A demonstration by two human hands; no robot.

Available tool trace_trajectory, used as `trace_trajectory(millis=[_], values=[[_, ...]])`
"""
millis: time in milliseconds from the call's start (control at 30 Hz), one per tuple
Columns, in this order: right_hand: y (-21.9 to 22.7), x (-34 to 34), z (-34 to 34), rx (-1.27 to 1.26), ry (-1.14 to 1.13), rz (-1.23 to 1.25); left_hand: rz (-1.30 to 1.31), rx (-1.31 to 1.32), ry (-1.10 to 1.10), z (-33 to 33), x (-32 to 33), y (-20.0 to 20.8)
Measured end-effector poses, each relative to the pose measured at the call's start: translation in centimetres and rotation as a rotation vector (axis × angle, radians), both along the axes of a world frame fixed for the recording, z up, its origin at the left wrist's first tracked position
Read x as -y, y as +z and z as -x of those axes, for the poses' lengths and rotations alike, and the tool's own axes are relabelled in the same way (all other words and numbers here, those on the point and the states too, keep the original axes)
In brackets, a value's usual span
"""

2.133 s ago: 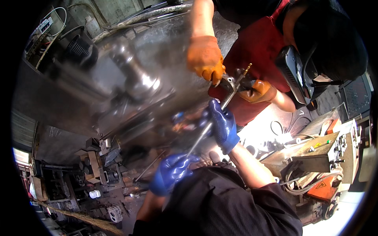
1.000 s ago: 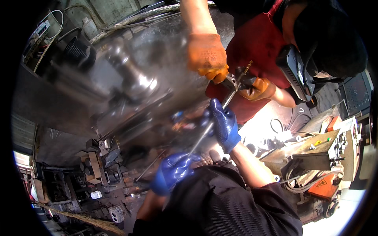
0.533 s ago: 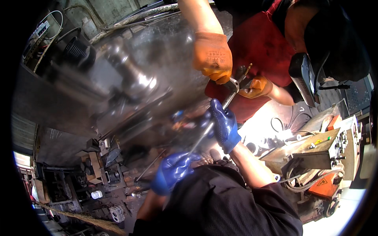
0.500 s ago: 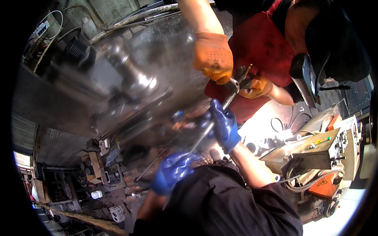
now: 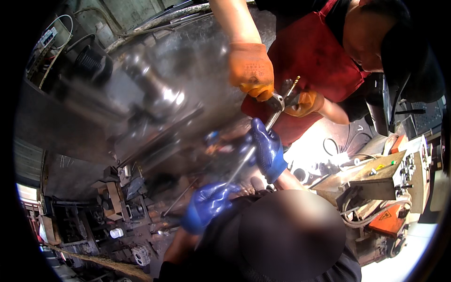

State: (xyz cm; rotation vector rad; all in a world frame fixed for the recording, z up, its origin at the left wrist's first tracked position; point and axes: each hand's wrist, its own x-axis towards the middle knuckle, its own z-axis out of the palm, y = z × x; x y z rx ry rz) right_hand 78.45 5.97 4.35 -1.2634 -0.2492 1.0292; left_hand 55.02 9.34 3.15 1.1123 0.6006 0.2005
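A long thin metal rod (image 5: 244, 163) runs slantwise up and right, ending in a brass-coloured tip (image 5: 296, 80). My left hand (image 5: 206, 206), in a blue glove, is closed round its lower end. Further up, my right hand (image 5: 269, 149), also blue-gloved, grips the rod, thumb along it. Opposite me, a co-worker in a red apron and orange gloves works at the upper end. One orange-gloved hand (image 5: 252, 71) holds a wrench (image 5: 278, 99) against the rod. The co-worker's other hand (image 5: 306, 103) is beside the rod; what it holds is partly hidden.
At left, a large shiny metal machine part (image 5: 162, 91) is blurred. A control box (image 5: 379, 181) with knobs and cables stands at right, above an orange case (image 5: 390, 217). Tools and metal parts lie lower left, near a cardboard box (image 5: 112, 199) and a white cup-like item (image 5: 116, 232).
The co-worker's head and upper body have shifted, and the orange-gloved hand with the wrench has moved slightly left. My hands and the rod have hardly moved.
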Motion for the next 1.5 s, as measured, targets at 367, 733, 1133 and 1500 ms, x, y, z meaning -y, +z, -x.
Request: trace_trajectory(millis=[367, 733, 1133, 1500], values=[[0.0, -1.9, 0.8, -0.026, -0.086, 0.011, -0.687, -0.182, 0.188, 0.3, 1.0, -1.0], [-1.0, -2.4, 0.7, -0.095, -0.063, -0.035, 0.156, 0.004, 0.554, -1.5, -0.6, -0.3], [-1.2, -0.3, -0.8, -0.025, -0.01, 0.082, -0.512, -0.049, 0.02, -2.2, 0.3, -1.7], [-2.2, -0.9, -0.3, -0.1, -0.072, 0.007, -1.74, -0.178, -0.556, -0.7, -4.0, 0.4]])
